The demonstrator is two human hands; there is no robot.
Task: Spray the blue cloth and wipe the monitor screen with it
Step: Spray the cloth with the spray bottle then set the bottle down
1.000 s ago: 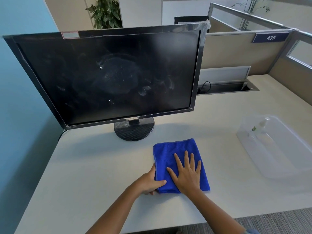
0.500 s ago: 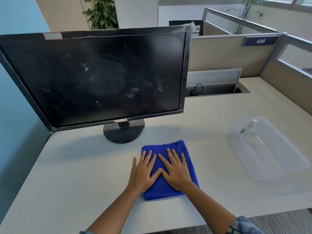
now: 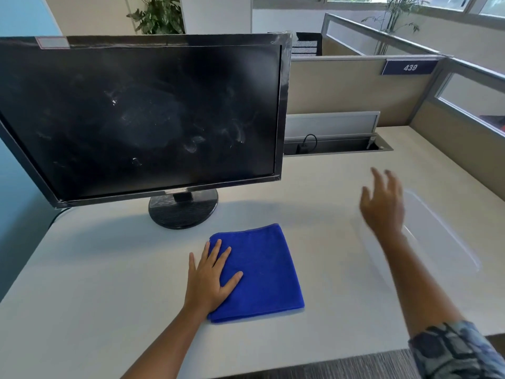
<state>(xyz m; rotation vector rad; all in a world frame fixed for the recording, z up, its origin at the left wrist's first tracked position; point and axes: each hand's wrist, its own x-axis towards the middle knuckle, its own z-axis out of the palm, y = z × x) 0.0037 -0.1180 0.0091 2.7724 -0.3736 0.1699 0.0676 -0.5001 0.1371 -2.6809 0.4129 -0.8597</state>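
Observation:
A folded blue cloth (image 3: 266, 269) lies flat on the white desk in front of the monitor. My left hand (image 3: 210, 277) rests flat on the cloth's left part, fingers spread. My right hand (image 3: 382, 203) hangs in the air to the right, open and blurred, over the near end of a clear plastic tray (image 3: 448, 242). The hand hides the spray bottle that lay in the tray. The black monitor (image 3: 142, 116) stands at the back left, its dark screen marked with smears and spots.
The monitor's round black base (image 3: 183, 212) sits just behind the cloth. A cable trough (image 3: 336, 144) with an open lid runs along the back of the desk (image 3: 95, 283). Beige partitions close off the back and right.
My right hand has lifted off the cloth and swung right to above the clear tray. My left hand stays pressed on the cloth. The view has shifted slightly.

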